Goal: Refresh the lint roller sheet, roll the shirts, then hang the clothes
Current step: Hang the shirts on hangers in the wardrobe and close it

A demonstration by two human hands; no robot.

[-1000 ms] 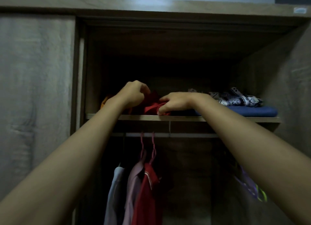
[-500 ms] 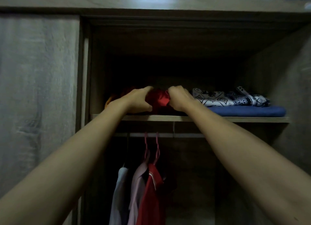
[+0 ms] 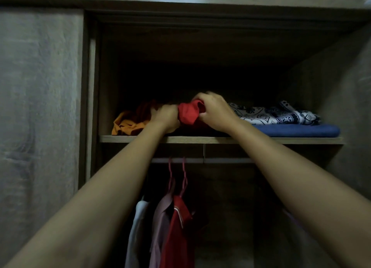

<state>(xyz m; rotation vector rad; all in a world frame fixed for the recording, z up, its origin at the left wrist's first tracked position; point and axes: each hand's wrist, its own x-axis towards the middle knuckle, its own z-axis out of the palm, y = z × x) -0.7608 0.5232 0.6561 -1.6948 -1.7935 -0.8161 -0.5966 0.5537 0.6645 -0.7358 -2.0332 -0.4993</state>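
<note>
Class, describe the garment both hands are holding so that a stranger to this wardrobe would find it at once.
Start at the wardrobe's upper shelf, above the hanging rail. Near its middle, the left hand and right hand grip a bunched red shirt, between crumpled orange cloth and a patterned fabric on a blue stack.

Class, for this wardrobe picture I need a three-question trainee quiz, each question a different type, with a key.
1. True or false: both hands, left hand and right hand, grip the red garment on the shelf.
2. What lies on the folded blue cloth? A) patterned fabric B) a hanger C) a lint roller
3. Fill in: left of the hands on the shelf lies a crumpled ____ garment.

Key: 1 true; 2 A; 3 orange
</note>
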